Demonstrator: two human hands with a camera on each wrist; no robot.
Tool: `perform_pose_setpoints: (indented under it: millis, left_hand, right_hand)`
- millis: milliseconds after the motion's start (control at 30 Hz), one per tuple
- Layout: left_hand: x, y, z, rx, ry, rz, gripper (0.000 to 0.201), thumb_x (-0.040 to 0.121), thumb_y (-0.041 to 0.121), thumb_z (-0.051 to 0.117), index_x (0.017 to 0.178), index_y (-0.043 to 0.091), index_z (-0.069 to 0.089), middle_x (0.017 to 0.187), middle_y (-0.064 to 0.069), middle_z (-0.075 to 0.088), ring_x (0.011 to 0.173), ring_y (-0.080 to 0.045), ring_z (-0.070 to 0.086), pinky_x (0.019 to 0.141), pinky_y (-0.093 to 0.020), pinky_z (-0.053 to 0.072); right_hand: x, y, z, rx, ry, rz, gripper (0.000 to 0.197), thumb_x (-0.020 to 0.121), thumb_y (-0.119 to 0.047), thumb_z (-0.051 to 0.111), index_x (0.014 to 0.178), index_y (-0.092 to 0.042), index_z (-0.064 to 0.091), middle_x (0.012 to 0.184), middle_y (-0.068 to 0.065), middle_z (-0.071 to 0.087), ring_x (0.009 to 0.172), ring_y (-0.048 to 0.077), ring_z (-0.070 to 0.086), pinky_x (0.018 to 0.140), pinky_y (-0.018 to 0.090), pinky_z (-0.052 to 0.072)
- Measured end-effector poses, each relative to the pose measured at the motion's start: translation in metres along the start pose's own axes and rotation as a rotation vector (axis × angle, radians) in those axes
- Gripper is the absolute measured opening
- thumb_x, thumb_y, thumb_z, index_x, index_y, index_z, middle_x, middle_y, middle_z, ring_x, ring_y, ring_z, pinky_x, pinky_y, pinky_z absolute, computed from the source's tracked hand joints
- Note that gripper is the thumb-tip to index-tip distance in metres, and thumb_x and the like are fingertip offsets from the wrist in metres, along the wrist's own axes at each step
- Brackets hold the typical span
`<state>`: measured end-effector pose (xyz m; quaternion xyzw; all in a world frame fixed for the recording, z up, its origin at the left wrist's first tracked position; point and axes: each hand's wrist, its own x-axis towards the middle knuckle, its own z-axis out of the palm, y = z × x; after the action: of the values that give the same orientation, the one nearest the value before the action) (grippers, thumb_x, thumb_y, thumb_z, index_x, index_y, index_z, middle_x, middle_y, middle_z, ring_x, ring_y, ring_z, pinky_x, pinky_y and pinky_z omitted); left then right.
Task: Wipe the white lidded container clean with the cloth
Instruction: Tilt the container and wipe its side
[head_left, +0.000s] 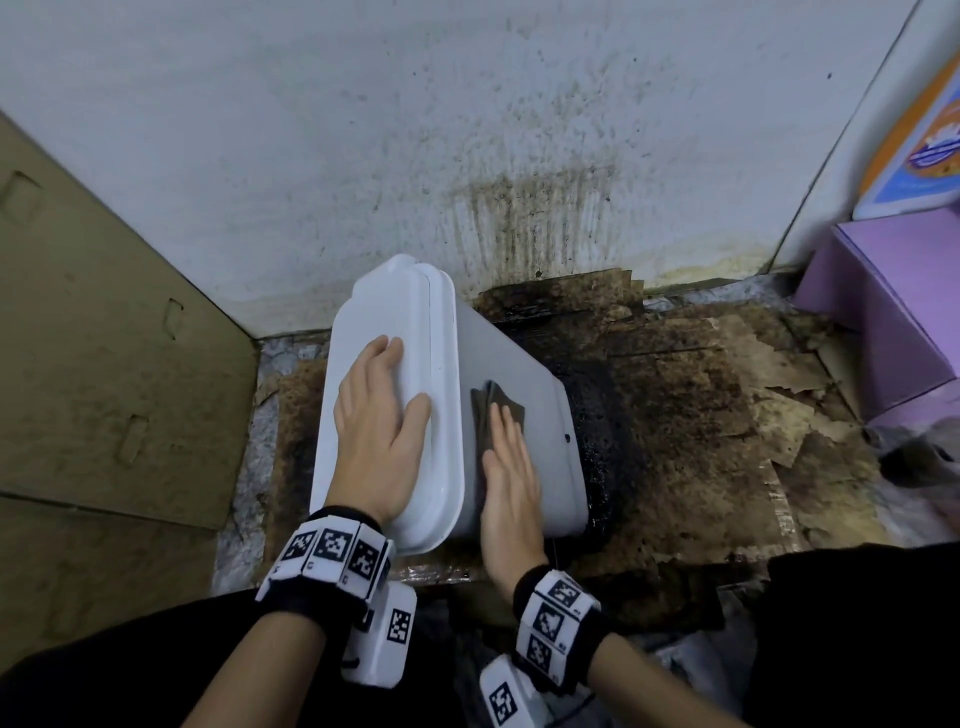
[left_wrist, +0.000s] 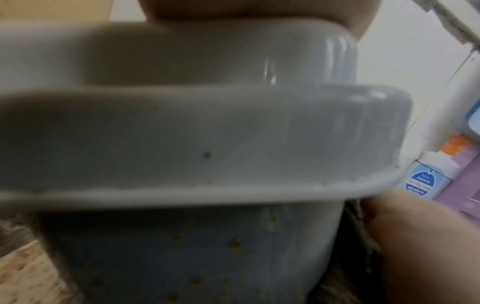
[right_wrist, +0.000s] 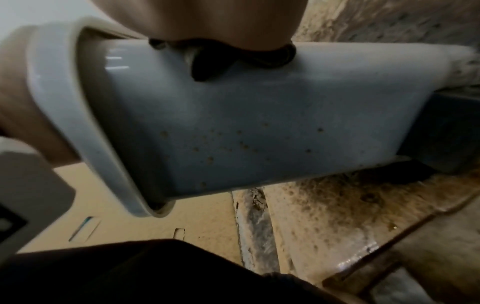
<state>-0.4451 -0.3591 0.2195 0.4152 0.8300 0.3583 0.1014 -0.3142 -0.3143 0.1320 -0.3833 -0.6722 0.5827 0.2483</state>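
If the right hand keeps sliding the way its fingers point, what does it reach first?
More of the cloth under the right hand, then bare container wall. Beyond that side's far edge, probably the stained wall; depth is unclear.

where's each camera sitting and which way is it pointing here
Head: worn on the head, looking down at the tipped white container; left hand flat on its lid, right hand pressing the cloth on its side.
Left wrist: under the left hand, facing the blurred lid rim close up; palm edge shows on top.
Right wrist: under the right hand, facing the container's spotted near side; palm and cloth show on top.
Shared: all views show the container.
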Motion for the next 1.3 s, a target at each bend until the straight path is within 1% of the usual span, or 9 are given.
perform_pose_setpoints:
  millis: [300,433,567,733,900,1067,1167,1233,1300]
  left_hand:
    - [-0.001,0.004,0.002,-0.010,-0.013,0.005,0.066,0.091,0.047,0.035,0.152,0.021,0.029,0.159,0.007,0.023,0.148,-0.009,0.014,0.123,-0.040,0.013]
    - [-0.002,0.003,0.000,-0.015,-0.015,-0.004,0.067,0.091,0.050,0.034,0.152,0.023,0.028,0.160,0.009,0.022,0.148,-0.007,0.013,0.123,-0.036,0.011]
    - [-0.003,0.004,0.001,-0.008,-0.017,0.003,0.068,0.091,0.051,0.034,0.153,0.023,0.026,0.160,0.008,0.022,0.148,-0.007,0.012,0.122,-0.034,0.010]
    - [-0.001,0.004,0.002,0.009,-0.009,0.004,0.067,0.092,0.048,0.034,0.153,0.022,0.026,0.160,0.005,0.023,0.148,-0.011,0.015,0.123,-0.037,0.012]
    - [-0.002,0.009,0.004,0.011,-0.006,0.005,0.066,0.093,0.048,0.032,0.154,0.022,0.025,0.160,0.006,0.023,0.147,-0.010,0.015,0.122,-0.034,0.011]
    - [-0.002,0.015,0.004,-0.046,0.003,-0.042,0.055,0.100,0.039,0.025,0.153,0.027,0.028,0.160,0.013,0.022,0.145,-0.001,0.013,0.121,-0.027,0.007]
    - [-0.002,0.018,0.007,-0.045,0.005,-0.029,0.054,0.100,0.034,0.024,0.153,0.027,0.029,0.160,0.013,0.022,0.144,0.002,0.014,0.118,-0.020,0.004]
    - [-0.002,0.021,0.009,-0.028,0.003,-0.019,0.056,0.098,0.031,0.026,0.153,0.026,0.029,0.161,0.011,0.023,0.144,0.002,0.014,0.118,-0.019,0.003]
    - [-0.002,0.026,0.012,-0.014,-0.002,-0.007,0.058,0.097,0.029,0.027,0.154,0.023,0.028,0.161,0.007,0.023,0.145,0.000,0.014,0.118,-0.020,0.003]
  right_hand:
    - [0.001,0.037,-0.025,-0.155,-0.084,-0.176,0.058,0.105,-0.044,0.016,0.161,-0.028,0.008,0.169,-0.015,0.006,0.154,0.001,0.004,0.125,0.024,0.004]
    - [0.011,0.077,-0.035,-0.113,-0.074,0.041,0.053,0.107,-0.041,0.021,0.157,-0.035,0.004,0.167,-0.017,-0.001,0.153,-0.004,0.000,0.127,0.027,0.001]
    - [0.020,0.106,-0.043,-0.206,-0.064,0.209,0.059,0.107,-0.048,0.020,0.159,-0.022,0.007,0.165,-0.011,-0.001,0.156,0.011,0.002,0.125,0.025,-0.001]
    - [0.021,0.079,-0.038,-0.030,0.017,0.294,0.059,0.108,-0.031,0.038,0.161,-0.019,0.014,0.168,-0.009,0.011,0.154,0.008,0.010,0.127,0.032,0.004]
    - [0.010,0.046,-0.034,0.086,0.135,0.242,0.050,0.107,-0.029,0.042,0.156,-0.026,0.035,0.158,-0.007,0.041,0.145,0.011,0.036,0.124,0.037,0.024]
    - [0.003,-0.022,-0.026,0.307,0.143,0.143,0.035,0.107,-0.032,0.043,0.140,-0.030,0.055,0.131,-0.010,0.066,0.122,0.004,0.059,0.112,0.031,0.043]
    - [0.008,-0.066,-0.034,0.483,0.110,0.144,0.024,0.107,-0.030,0.045,0.119,-0.041,0.063,0.117,-0.012,0.072,0.108,0.001,0.066,0.095,0.021,0.048]
    - [0.012,-0.083,-0.041,0.512,0.024,0.084,0.028,0.108,-0.030,0.042,0.127,-0.041,0.060,0.122,-0.022,0.070,0.114,-0.003,0.063,0.100,0.024,0.047]
    - [0.015,-0.092,-0.047,0.392,-0.089,0.018,0.040,0.108,-0.036,0.040,0.147,-0.040,0.046,0.144,-0.022,0.056,0.133,-0.001,0.051,0.113,0.031,0.040]
